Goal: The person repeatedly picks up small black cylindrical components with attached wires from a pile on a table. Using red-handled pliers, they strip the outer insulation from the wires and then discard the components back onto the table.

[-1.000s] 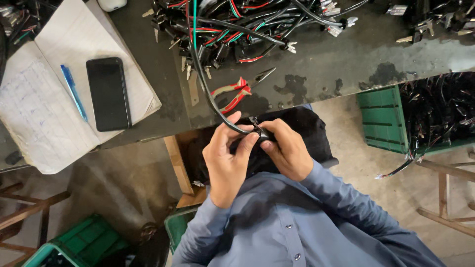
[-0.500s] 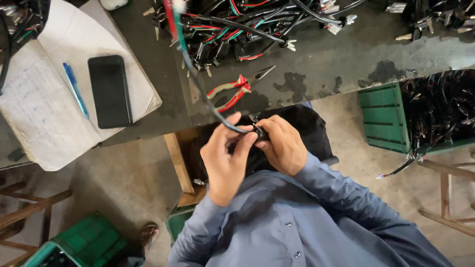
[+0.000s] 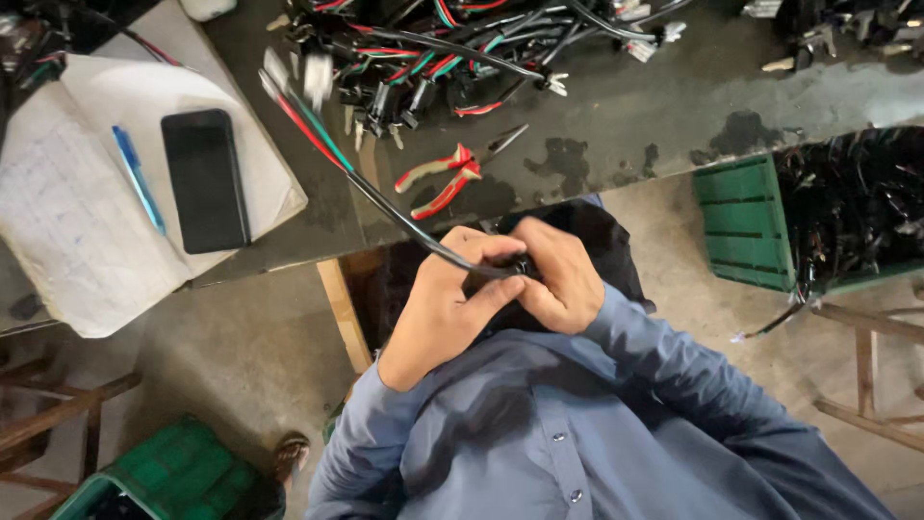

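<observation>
Both hands meet just below the table's edge, over my lap. My left hand point(image 3: 445, 306) and my right hand point(image 3: 556, 277) pinch the near end of a black sheathed cable point(image 3: 404, 220). The cable runs up and to the left over the dark table point(image 3: 616, 125), where it splits into red, green and white wires point(image 3: 294, 96) with blurred connectors. What sits between my fingertips is hidden. Red-handled pliers point(image 3: 450, 175) lie on the table just beyond my hands.
A heap of wire harnesses point(image 3: 452, 43) covers the table's far side. An open notebook point(image 3: 77, 212) at the left carries a black phone point(image 3: 204, 179) and a blue pen point(image 3: 139, 179). Green crates stand at the right point(image 3: 746, 226), with cables in it, and bottom left point(image 3: 164, 477).
The cable's free end has swung from pointing straight up at the heap over to the left. My hands stay together in the same spot.
</observation>
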